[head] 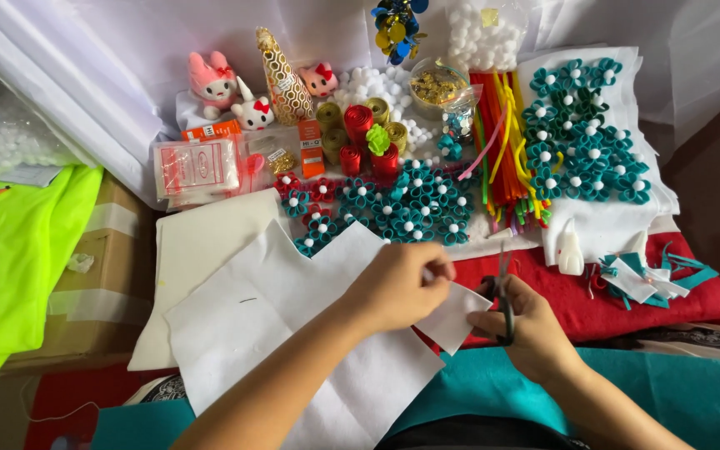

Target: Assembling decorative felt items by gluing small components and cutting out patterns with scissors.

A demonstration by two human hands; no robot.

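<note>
Forearms enter from the lower edge. Left hand (395,286): fingers curled, pinching a small white felt piece (452,318) at its upper edge. Right hand (528,329): fingers closed through the handles of dark scissors (503,296), blades pointing up and meeting the piece's right edge. Beneath lie larger white felt sheets (252,317), overlapping teal cloth (668,392) and red cloth (593,300). Beyond: teal felt flowers (414,204) with white centres, pipe cleaners (502,142), ribbon rolls (360,125), plush toys (214,79).
</note>
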